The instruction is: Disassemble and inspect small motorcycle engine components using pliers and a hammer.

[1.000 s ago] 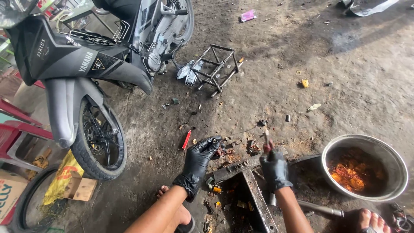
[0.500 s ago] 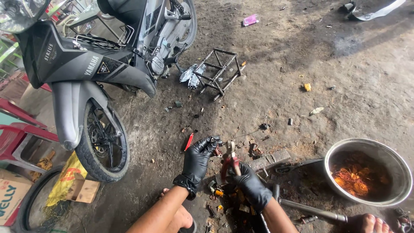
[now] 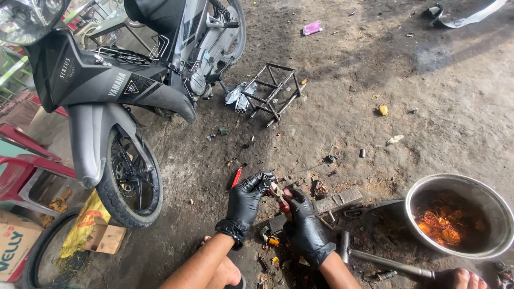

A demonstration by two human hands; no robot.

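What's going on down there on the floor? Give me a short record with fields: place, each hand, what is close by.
Place: dirty concrete floor of a workshop, seen from above
Left hand: black glove, fingers closed on one end of a small rusty part
Right hand: black glove, grip on the same part from below
Near the hands: red pen-like tool, metal bar, scattered small bits
Right side: metal bowl holding orange-brown wire scraps
Left side: grey motorbike, front wheel
Further back: small metal frame
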